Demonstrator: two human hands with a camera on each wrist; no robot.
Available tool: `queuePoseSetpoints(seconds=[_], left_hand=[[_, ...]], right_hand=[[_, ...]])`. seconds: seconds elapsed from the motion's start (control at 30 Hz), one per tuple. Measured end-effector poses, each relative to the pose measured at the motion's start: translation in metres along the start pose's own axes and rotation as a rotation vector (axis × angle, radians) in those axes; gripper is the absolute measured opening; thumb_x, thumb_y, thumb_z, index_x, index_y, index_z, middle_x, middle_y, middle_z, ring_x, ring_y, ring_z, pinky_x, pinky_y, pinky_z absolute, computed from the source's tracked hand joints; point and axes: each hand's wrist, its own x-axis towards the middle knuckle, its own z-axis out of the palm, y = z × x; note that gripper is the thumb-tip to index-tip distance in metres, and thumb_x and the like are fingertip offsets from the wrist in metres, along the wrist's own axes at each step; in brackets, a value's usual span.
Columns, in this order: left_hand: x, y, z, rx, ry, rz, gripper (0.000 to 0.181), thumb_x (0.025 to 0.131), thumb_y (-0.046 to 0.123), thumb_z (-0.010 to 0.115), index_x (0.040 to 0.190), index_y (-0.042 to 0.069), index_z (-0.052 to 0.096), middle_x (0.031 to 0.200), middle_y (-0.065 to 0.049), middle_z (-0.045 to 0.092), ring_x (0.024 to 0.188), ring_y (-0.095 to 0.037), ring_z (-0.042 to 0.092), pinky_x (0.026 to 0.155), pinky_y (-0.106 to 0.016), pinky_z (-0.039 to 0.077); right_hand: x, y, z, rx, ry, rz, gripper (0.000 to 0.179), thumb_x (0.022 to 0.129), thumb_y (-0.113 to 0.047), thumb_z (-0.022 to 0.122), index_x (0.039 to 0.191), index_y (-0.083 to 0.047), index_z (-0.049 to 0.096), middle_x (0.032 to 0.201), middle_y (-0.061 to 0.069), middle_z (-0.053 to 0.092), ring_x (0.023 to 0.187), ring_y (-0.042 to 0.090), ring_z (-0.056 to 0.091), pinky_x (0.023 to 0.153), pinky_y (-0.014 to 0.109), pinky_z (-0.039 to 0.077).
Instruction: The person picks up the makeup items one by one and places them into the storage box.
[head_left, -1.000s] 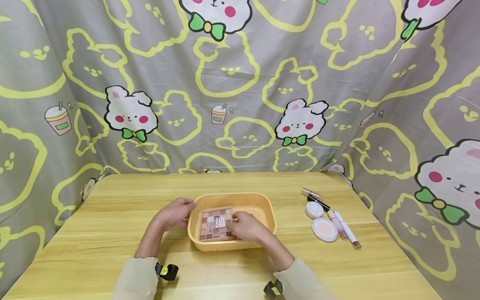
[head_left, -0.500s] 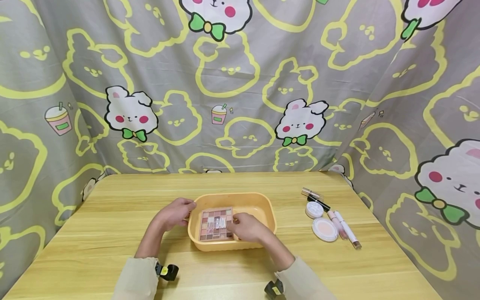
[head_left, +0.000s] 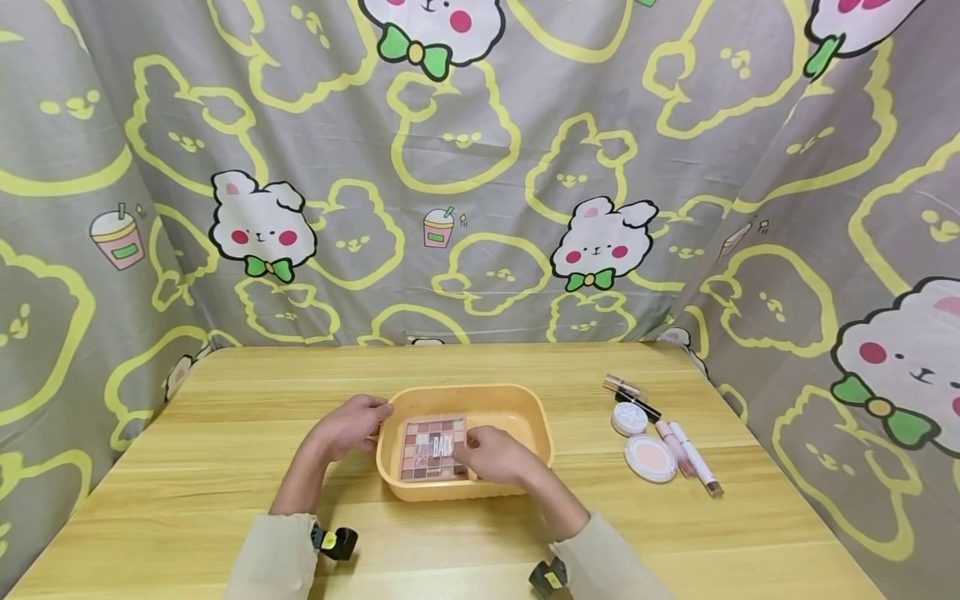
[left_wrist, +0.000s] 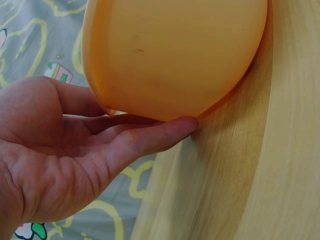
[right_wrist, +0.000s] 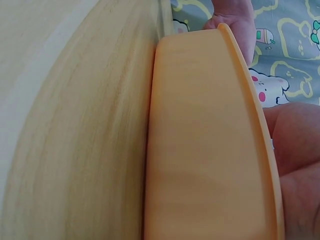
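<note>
An orange plastic basin [head_left: 517, 408] stands on the wooden table. My left hand [head_left: 352, 429] grips its left rim, thumb at the edge and fingers along the outer wall, as the left wrist view of the basin [left_wrist: 175, 55] shows. Inside, toward the left, lies a square eyeshadow palette [head_left: 423, 450] with many coloured pans and the word BACK on its cover. My right hand [head_left: 491, 454] reaches over the front rim and holds the palette's right edge; its fingertips are partly hidden. In the right wrist view the basin's wall hides most of my right hand [right_wrist: 297, 160].
To the right lie a white round compact [head_left: 628, 419], a pale pink round compact [head_left: 650, 459], a black tube [head_left: 637, 406], a small clear-and-pink tube [head_left: 621, 386], a pink tube [head_left: 675, 450] and a white pen-like tube [head_left: 695, 458]. A patterned curtain [head_left: 480, 167] surrounds the table.
The palette has shifted very slightly right and down inside the basin, with my right hand at its edge. My left hand and the basin have stayed in place.
</note>
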Motion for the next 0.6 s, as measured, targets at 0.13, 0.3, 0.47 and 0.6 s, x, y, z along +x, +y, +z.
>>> queuePoseSetpoints(seconds=[0.13,0.3,0.47,0.6], left_hand=[[-0.0002,0.0005,-0.0001,-0.008,-0.006,0.001,0.051,0.11,0.017,0.034,0.147,-0.019,0.034,0.136,-0.034,0.055,0.124,-0.043,0.06,0.092,-0.049,0.059],[-0.0008,0.0017,0.0002,-0.003,-0.008,0.003,0.052,0.111,0.017,0.033,0.148,-0.02,0.032,0.137,-0.035,0.054,0.126,-0.045,0.058,0.092,-0.05,0.058],[-0.0007,0.0011,-0.0003,0.001,-0.007,0.004,0.053,0.11,0.018,0.034,0.148,-0.019,0.032,0.136,-0.034,0.055,0.123,-0.042,0.06,0.092,-0.049,0.059],[0.0002,0.0003,-0.0011,0.011,-0.008,-0.004,0.053,0.11,0.019,0.033,0.149,-0.018,0.032,0.138,-0.033,0.055,0.124,-0.04,0.06,0.093,-0.047,0.059]], right_hand=[[0.0004,0.0006,0.0005,0.024,-0.007,-0.003,0.029,0.1,-0.024,0.057,0.113,-0.001,0.07,0.088,0.007,0.067,0.072,0.019,0.055,0.069,0.035,0.046],[-0.0005,0.0003,0.0003,0.03,-0.012,-0.004,0.027,0.1,-0.023,0.058,0.109,-0.001,0.071,0.083,0.007,0.065,0.068,0.017,0.053,0.068,0.033,0.045],[-0.0012,0.0,-0.0004,0.019,-0.005,-0.014,0.026,0.099,-0.023,0.06,0.108,-0.001,0.07,0.088,0.007,0.067,0.075,0.019,0.057,0.074,0.038,0.05],[-0.0019,0.0,-0.0006,0.023,-0.005,-0.014,0.026,0.099,-0.023,0.06,0.107,0.0,0.07,0.091,0.008,0.068,0.077,0.02,0.058,0.078,0.041,0.051]])
